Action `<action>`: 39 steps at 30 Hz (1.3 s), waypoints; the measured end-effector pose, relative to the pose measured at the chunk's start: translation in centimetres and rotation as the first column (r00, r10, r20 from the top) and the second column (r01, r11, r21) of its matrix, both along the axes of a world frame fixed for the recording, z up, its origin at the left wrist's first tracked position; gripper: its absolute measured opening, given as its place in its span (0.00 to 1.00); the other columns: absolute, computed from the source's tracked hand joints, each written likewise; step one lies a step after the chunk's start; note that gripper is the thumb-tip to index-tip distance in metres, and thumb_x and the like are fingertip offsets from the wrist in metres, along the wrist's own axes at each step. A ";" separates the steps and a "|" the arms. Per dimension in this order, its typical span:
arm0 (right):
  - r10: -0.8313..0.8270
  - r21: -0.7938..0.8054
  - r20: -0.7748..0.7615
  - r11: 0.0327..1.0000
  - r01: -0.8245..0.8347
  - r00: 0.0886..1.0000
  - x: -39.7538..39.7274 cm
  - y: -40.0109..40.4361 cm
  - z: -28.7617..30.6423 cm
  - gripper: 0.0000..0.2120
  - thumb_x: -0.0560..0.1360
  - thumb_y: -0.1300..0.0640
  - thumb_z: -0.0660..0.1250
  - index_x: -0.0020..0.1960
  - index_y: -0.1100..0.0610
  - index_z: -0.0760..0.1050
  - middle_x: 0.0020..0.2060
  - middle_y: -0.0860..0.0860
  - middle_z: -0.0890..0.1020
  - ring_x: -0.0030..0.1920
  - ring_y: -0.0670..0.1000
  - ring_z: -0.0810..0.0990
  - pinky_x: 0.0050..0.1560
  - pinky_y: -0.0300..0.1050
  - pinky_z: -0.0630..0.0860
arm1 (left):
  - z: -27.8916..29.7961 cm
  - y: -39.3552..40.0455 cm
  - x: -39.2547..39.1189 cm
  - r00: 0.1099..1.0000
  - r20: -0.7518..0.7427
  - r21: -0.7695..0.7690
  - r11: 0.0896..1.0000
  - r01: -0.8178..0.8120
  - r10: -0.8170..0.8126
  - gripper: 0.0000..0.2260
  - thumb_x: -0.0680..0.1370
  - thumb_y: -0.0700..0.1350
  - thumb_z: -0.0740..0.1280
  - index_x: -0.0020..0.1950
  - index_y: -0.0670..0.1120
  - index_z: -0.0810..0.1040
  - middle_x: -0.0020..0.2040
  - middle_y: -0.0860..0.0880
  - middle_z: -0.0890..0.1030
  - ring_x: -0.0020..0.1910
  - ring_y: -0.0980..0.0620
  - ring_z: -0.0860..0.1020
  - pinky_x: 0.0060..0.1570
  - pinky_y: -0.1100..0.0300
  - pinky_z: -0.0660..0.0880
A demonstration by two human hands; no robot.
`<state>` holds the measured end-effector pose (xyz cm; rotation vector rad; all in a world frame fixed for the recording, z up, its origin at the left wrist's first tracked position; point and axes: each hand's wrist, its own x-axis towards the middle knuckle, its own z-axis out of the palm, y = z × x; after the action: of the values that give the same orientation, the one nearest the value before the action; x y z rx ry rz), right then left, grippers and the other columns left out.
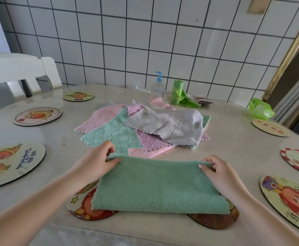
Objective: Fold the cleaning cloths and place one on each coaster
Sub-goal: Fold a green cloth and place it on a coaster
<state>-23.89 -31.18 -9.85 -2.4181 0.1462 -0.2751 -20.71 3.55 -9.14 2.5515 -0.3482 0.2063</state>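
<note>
My left hand (pixel 99 159) and right hand (pixel 216 169) each pinch a far corner of the green quilted microfibre cloth (pixel 159 187). The cloth drapes over a round cartoon-printed coaster (pixel 84 208) on the marble desk (pixel 233 148).

From the head view I see my left hand (pixel 99 157) and right hand (pixel 216 170) each pinching a far corner of a green cloth (pixel 155 185), the far edge lifted off the worktop (pixel 225 144). Its near part drapes over a coaster (pixel 90 208) close to me, hiding most of it. Beyond lies a loose pile of cloths (pixel 141 128) in pink, green, lilac and grey. More round coasters sit along both sides. At the tiled wall stand a pump bottle (pixel 158 86) and a roll of green bags (pixel 177 92).
</note>
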 end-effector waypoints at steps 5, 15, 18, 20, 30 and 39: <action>-0.028 -0.037 -0.071 0.999 0.025 0.997 0.3 0.4 0.4 0.02 0.75 0.50 0.66 0.44 0.47 0.73 0.36 0.54 0.83 0.33 0.55 0.80 0.32 0.48 0.74 | -0.1 -0.5 0.9 0.997 -0.073 0.035 0.999 -0.030 0.032 0.11 0.74 0.54 0.67 0.41 0.54 0.65 0.35 0.52 0.74 0.30 0.55 0.69 0.32 0.58 0.68; 0.300 -0.412 -0.047 0.863 -0.292 0.953 -4.3 9.2 3.9 0.24 0.78 0.48 0.58 0.73 0.48 0.60 0.72 0.42 0.62 0.73 0.45 0.58 0.74 0.53 0.53 | 1.2 -6.6 -5.2 0.961 0.243 0.188 0.978 0.086 -0.131 0.16 0.78 0.48 0.58 0.64 0.49 0.72 0.63 0.54 0.75 0.62 0.55 0.73 0.65 0.59 0.68; 0.333 -0.562 -0.117 0.755 -0.339 0.936 -4.9 11.5 0.8 0.23 0.78 0.47 0.51 0.72 0.50 0.61 0.73 0.47 0.62 0.75 0.48 0.56 0.71 0.62 0.51 | -1.0 -8.5 -6.2 0.968 0.108 0.309 0.933 0.185 -0.227 0.19 0.72 0.48 0.54 0.55 0.47 0.80 0.54 0.50 0.82 0.55 0.50 0.81 0.55 0.54 0.77; 0.293 -0.558 -0.149 0.764 -0.325 0.945 -5.2 11.1 -0.2 0.32 0.73 0.39 0.39 0.72 0.49 0.61 0.73 0.47 0.62 0.75 0.48 0.57 0.71 0.63 0.52 | -1.4 -8.1 -6.2 0.980 0.065 0.362 0.919 0.155 -0.191 0.20 0.71 0.52 0.54 0.53 0.48 0.82 0.54 0.51 0.83 0.55 0.52 0.81 0.53 0.52 0.77; 0.138 -0.551 -0.256 0.793 -0.262 0.957 -6.5 5.5 0.3 0.38 0.68 0.28 0.33 0.75 0.41 0.45 0.76 0.40 0.45 0.75 0.42 0.42 0.74 0.59 0.42 | -1.2 -3.8 -6.5 0.986 -0.008 0.448 0.881 0.153 -0.168 0.45 0.63 0.69 0.22 0.76 0.55 0.46 0.76 0.54 0.42 0.76 0.53 0.41 0.69 0.56 0.35; 0.112 -0.503 -0.188 0.842 -0.193 0.976 -5.3 3.5 1.0 0.23 0.78 0.39 0.51 0.71 0.41 0.61 0.72 0.38 0.60 0.73 0.42 0.54 0.73 0.58 0.46 | -0.5 -2.4 -7.7 0.958 0.157 0.377 0.911 0.167 -0.240 0.25 0.78 0.63 0.47 0.63 0.55 0.75 0.64 0.56 0.75 0.64 0.53 0.73 0.66 0.50 0.63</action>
<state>-29.21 -27.70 -8.82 -2.9738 -0.0679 -0.0554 -28.40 1.17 -9.67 2.8334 -0.7950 0.3498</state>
